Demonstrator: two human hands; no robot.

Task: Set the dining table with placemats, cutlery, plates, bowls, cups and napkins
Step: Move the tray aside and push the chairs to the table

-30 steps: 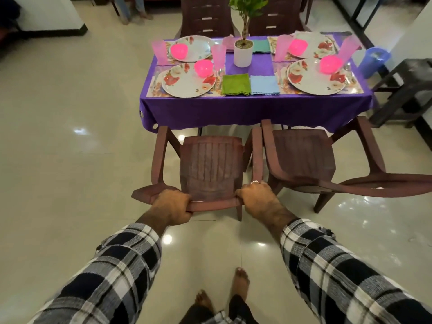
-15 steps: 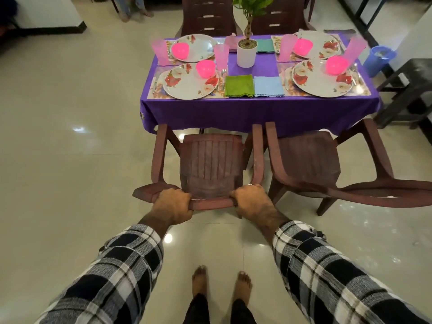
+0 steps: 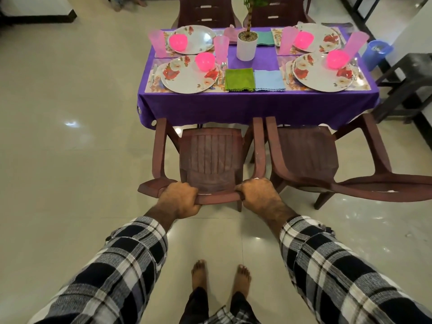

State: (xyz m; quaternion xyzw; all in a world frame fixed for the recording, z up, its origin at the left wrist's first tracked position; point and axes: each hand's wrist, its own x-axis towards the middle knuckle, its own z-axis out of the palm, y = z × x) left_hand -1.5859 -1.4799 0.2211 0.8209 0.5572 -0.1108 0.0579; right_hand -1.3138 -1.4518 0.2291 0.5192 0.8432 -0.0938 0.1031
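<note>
Left hand (image 3: 180,199) and right hand (image 3: 258,195): fingers curled tight round the top rail of the brown chair (image 3: 211,160) (one hand per end of the backrest). Chair sits at the near edge of the table (image 3: 257,106), seat partly under the purple cloth. Table is set w/ 4 floral plates, pink bowls, pink cups, folded napkins.

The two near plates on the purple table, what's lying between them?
In the head view, a green napkin and a light blue napkin lie side by side between the near left plate and the near right plate.
</note>
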